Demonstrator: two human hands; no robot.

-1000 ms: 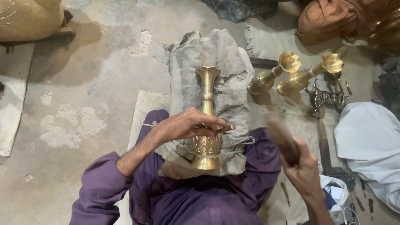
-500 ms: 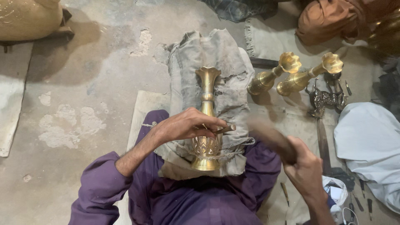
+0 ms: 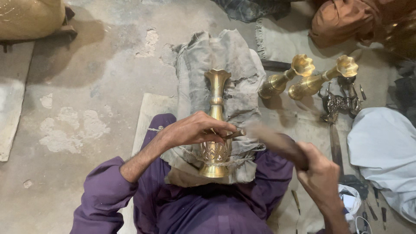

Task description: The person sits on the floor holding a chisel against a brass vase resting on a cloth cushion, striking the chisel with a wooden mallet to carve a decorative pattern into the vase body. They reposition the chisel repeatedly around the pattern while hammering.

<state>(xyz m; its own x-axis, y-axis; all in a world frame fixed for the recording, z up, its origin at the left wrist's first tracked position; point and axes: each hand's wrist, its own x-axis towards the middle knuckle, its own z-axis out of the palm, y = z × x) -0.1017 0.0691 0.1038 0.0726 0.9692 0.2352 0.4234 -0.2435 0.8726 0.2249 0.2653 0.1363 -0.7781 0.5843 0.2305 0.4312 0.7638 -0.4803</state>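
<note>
A rough concrete floor (image 3: 99,65), patched and stained, serves as the workplace for a seated person in purple clothing. A brass vase (image 3: 215,125) lies lengthwise on a grey cloth (image 3: 234,56) draped over the lap, its base toward the body and its flared mouth pointing away; the padding appears to cushion and steady it. Left of the vase's bulb, the left hand (image 3: 190,130) curls over the patterned body, fingers closed around a short chisel (image 3: 234,134) whose tip meets the metal, which suggests engraving work. Right of the vase, the right hand (image 3: 318,173) is clenched around a wooden mallet (image 3: 277,143), blurred in motion and aimed at the chisel's end. Farther right of the vase, two more vases (image 3: 303,78) lie side by side on a mat, with a dark metal stand (image 3: 338,102) just beyond them, then a white bundle (image 3: 383,151). Small tools lie scattered below it. Nothing blocks the mallet's path.
</note>
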